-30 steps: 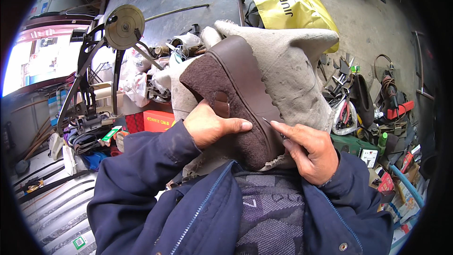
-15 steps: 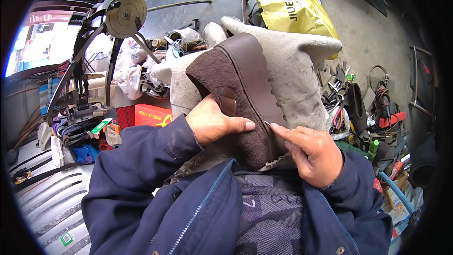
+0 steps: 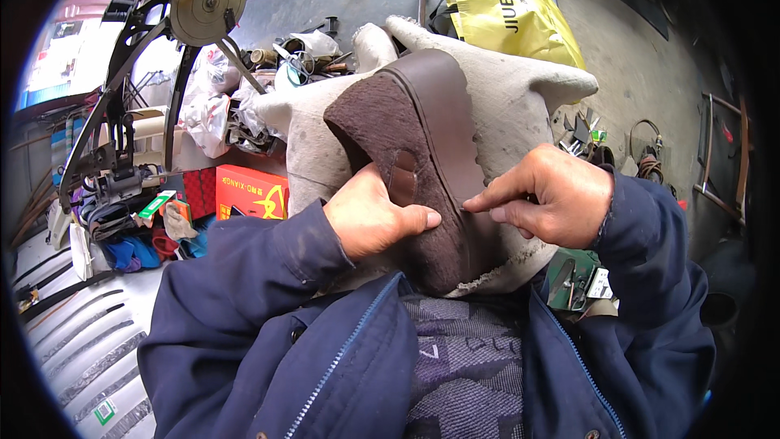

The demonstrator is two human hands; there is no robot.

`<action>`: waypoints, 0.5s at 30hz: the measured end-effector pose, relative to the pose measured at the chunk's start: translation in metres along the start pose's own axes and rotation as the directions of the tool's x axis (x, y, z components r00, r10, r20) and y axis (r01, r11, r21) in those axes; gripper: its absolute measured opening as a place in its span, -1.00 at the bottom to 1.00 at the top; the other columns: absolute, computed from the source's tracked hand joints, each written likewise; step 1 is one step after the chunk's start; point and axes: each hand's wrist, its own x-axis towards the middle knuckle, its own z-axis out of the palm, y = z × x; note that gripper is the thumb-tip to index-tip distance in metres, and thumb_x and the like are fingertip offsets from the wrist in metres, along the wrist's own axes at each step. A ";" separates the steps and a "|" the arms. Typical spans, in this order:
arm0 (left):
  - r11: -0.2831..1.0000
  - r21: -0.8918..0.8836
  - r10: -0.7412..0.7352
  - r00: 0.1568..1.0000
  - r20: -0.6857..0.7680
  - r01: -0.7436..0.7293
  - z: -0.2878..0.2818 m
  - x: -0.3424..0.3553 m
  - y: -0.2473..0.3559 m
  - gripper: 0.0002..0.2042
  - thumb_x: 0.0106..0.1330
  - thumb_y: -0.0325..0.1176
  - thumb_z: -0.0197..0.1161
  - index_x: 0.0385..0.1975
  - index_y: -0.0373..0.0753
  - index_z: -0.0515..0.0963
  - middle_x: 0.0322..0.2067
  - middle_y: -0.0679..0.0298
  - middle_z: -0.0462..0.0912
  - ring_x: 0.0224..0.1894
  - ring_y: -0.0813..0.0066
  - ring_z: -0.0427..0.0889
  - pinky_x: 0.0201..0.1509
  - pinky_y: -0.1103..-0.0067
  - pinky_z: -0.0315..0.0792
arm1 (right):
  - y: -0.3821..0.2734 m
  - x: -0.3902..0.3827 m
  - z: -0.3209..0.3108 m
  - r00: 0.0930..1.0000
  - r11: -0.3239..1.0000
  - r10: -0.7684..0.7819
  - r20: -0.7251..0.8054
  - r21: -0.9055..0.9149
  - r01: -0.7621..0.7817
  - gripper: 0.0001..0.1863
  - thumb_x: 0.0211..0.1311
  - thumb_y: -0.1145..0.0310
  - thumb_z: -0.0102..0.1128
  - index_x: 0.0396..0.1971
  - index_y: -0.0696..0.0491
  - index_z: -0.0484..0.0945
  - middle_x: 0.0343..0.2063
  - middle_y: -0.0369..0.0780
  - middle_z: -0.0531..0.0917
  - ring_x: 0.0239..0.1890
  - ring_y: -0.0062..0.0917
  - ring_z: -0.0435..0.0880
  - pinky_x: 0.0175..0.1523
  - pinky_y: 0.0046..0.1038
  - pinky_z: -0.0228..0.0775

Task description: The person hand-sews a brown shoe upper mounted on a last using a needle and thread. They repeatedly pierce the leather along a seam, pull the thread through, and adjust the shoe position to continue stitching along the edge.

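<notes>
A brown fuzzy shoe with a smooth brown sole edge lies tilted across my lap, on a thick off-white cloth. My left hand grips the shoe, thumb pressed on the fuzzy upper and fingers hidden inside its opening. A smooth brown patch shows just above that thumb. My right hand is at the right of the shoe, its index finger stretched to the seam between upper and sole, touching or nearly touching it. Its other fingers are curled in; whether they hold something small is hidden.
A black machine with a round wheel stands at the left. Near it are a red box and several plastic bags. A yellow bag lies beyond the cloth. Tools litter the floor at right; a small green object shows below my right wrist.
My right hand has lifted and turned, its index finger now pointing along the seam from the right. A thin shiny bit at its fingertips no longer shows. My left hand keeps its grip.
</notes>
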 end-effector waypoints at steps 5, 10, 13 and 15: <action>0.985 -0.173 -0.031 1.000 -0.006 0.029 0.004 -0.001 -0.006 -0.44 0.35 -0.53 0.41 0.34 -0.39 0.40 0.19 0.14 0.65 0.22 0.37 0.61 0.35 0.39 0.48 | 0.009 0.005 0.003 0.999 0.996 -0.027 -0.032 0.079 0.029 -0.68 0.25 0.66 0.25 -0.02 0.15 0.77 -0.42 -0.06 0.79 -0.46 -0.44 0.77 -0.26 -0.44 0.59; 0.991 -0.125 -0.046 0.999 0.014 0.047 0.003 0.000 0.003 -0.42 0.34 -0.52 0.42 0.34 -0.39 0.38 0.19 0.13 0.65 0.19 0.37 0.63 0.31 0.39 0.51 | 0.020 0.004 0.016 0.954 0.967 -0.254 -0.161 -0.066 0.246 -0.67 0.13 0.71 0.33 -0.08 0.16 0.78 -0.37 -0.02 0.79 -0.32 -0.21 0.83 -0.21 -0.34 0.63; 0.998 -0.014 -0.062 0.998 -0.018 0.062 0.004 0.000 0.008 -0.39 0.31 -0.51 0.44 0.34 -0.39 0.36 0.16 0.12 0.65 0.18 0.36 0.64 0.29 0.39 0.53 | 0.028 0.001 0.016 0.945 0.959 -0.283 -0.165 -0.074 0.275 -0.65 0.11 0.72 0.34 -0.08 0.16 0.77 -0.37 -0.04 0.79 -0.30 -0.19 0.82 -0.17 -0.31 0.65; 0.991 0.119 -0.051 0.994 -0.092 0.062 0.008 -0.001 0.009 -0.37 0.28 -0.50 0.45 0.34 -0.38 0.35 0.15 0.12 0.66 0.18 0.35 0.65 0.27 0.39 0.53 | 0.034 0.002 0.015 0.945 0.957 -0.286 -0.158 0.007 0.291 -0.65 0.12 0.72 0.34 -0.07 0.16 0.77 -0.35 -0.04 0.80 -0.28 -0.19 0.83 -0.13 -0.33 0.66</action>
